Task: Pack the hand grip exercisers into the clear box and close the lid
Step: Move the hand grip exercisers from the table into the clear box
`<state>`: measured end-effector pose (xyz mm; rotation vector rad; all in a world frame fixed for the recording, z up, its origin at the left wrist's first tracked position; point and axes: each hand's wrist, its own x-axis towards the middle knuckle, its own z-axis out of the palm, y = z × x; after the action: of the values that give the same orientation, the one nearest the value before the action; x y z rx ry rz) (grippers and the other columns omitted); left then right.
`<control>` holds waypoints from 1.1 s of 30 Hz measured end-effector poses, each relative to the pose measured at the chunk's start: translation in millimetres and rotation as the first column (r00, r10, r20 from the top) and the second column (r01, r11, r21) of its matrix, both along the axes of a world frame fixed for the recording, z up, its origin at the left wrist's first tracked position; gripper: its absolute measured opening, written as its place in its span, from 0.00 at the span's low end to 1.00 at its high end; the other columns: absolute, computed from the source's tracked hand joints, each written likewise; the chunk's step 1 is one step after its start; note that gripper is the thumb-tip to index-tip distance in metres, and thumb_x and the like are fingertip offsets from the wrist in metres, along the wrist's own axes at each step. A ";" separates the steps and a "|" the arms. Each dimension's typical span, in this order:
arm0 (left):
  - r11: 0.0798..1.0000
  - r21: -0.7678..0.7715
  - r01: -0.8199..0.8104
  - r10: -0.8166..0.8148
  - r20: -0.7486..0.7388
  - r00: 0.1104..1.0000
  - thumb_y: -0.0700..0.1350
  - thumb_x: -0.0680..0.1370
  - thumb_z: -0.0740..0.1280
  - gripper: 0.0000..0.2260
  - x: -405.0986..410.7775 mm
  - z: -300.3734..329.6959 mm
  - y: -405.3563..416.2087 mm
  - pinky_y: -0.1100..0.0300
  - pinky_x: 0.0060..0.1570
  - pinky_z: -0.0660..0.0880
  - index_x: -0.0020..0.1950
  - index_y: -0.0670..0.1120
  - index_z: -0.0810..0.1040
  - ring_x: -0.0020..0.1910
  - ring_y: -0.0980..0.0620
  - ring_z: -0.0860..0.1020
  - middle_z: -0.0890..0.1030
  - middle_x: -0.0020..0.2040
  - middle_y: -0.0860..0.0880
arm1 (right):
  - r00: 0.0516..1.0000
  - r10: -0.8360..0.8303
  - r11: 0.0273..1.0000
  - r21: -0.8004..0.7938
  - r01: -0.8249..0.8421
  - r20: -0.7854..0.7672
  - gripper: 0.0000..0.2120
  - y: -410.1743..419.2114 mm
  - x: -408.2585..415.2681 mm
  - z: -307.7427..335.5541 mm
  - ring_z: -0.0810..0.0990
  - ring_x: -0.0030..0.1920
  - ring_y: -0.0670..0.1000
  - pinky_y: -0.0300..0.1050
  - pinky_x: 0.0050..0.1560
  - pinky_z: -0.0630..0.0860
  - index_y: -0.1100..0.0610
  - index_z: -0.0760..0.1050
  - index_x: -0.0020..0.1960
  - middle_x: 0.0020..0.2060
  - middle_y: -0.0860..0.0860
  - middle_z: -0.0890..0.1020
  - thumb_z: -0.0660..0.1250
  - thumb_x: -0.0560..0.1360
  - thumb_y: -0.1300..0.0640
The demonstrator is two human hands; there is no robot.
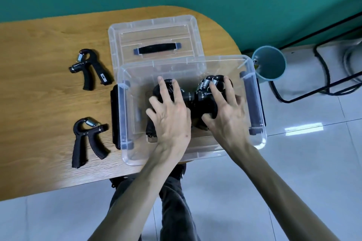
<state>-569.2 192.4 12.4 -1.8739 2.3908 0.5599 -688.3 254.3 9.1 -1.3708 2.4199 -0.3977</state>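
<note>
The clear box stands open at the table's right end. Inside it lie black hand grip exercisers with metal springs, partly hidden under my hands. My left hand rests flat on them with fingers spread. My right hand presses on the right-hand ones, its thumb curled around a black handle. Two more exercisers lie on the table left of the box: one far, one near. The clear lid, with a black handle, lies flat behind the box.
The wooden table has a rounded right end; the box overhangs its near edge. A teal bin stands on the tiled floor right of the box, beside a black wire frame. My legs show below the table edge.
</note>
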 end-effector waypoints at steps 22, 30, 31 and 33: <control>0.993 -0.114 0.024 -0.040 -0.140 0.989 0.53 0.82 0.60 0.28 21.0 8.0 -12.0 0.43 0.60 0.68 0.81 0.48 0.59 0.72 0.40 0.65 0.55 0.82 0.42 | 0.975 0.105 0.991 -0.065 -0.120 -0.197 0.26 -27.4 16.1 8.4 0.62 0.75 0.64 0.61 0.69 0.65 0.55 0.66 0.76 0.79 0.60 0.61 0.62 0.80 0.50; 0.952 -0.293 -0.087 -0.034 -0.386 0.922 0.49 0.82 0.61 0.23 64.8 38.1 -32.9 0.48 0.66 0.64 0.77 0.46 0.66 0.72 0.44 0.67 0.68 0.77 0.48 | 0.970 0.120 0.960 -0.226 -0.168 -0.211 0.21 -71.5 58.8 35.2 0.69 0.68 0.64 0.57 0.71 0.65 0.59 0.68 0.74 0.77 0.61 0.64 0.59 0.82 0.55; 0.950 -0.295 -0.105 -0.017 -0.384 0.923 0.49 0.82 0.61 0.23 72.6 37.8 -37.6 0.47 0.66 0.65 0.77 0.45 0.67 0.73 0.44 0.67 0.68 0.77 0.47 | 0.967 0.132 0.955 -0.231 -0.183 -0.218 0.21 -76.7 65.6 37.1 0.69 0.68 0.64 0.57 0.71 0.65 0.59 0.68 0.74 0.76 0.61 0.65 0.60 0.82 0.56; 0.947 -0.288 -0.139 0.025 -0.369 0.929 0.49 0.82 0.61 0.22 93.9 35.0 -48.0 0.46 0.65 0.65 0.76 0.45 0.68 0.73 0.44 0.66 0.68 0.77 0.47 | 0.958 0.161 0.948 -0.233 -0.216 -0.236 0.21 -88.5 82.4 39.3 0.68 0.68 0.64 0.56 0.71 0.64 0.60 0.68 0.74 0.76 0.61 0.64 0.60 0.83 0.57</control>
<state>-475.3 144.4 47.4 -2.1726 2.7823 0.6128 -605.9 165.7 48.4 -1.8288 2.4385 -0.5550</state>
